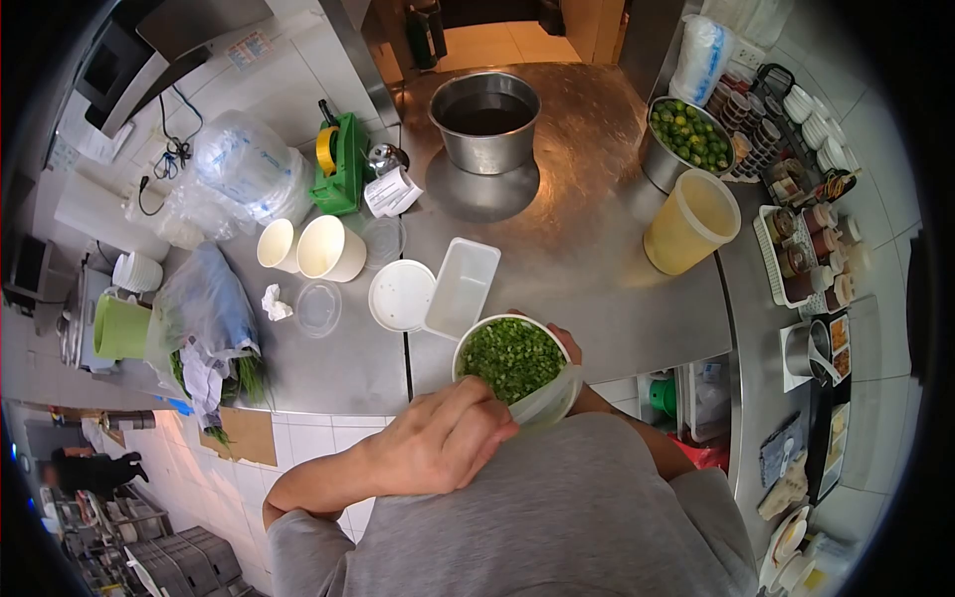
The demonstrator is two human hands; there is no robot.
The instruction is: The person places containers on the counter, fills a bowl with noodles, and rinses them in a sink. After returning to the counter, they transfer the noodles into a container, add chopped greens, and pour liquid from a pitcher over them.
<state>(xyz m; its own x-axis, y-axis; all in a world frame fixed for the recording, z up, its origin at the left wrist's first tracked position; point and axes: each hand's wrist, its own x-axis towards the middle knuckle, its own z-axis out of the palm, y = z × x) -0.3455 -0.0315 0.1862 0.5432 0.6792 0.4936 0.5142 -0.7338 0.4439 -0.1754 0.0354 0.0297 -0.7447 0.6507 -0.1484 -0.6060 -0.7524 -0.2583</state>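
Note:
A round white tub [549, 403] full of chopped green herbs [512, 358] is tilted close to my chest. My right hand [567, 343] is wrapped round its far right side, mostly hidden behind the tub. My left hand [448, 435] is closed at the near left rim, fingers curled; whether they pinch the rim or something else is hidden. Just beyond the tub, an empty clear rectangular container [463, 287] overlaps a round white lid [402, 296] on the steel table [587, 318].
Paper tubs [331, 249], a green tape dispenser [338, 164] and bagged greens [209, 308] stand left. A metal pot [486, 144] of dark liquid is at the back. Right are a yellowish pitcher [691, 221] and a pot of limes [689, 134]. A person [95, 470] is far left.

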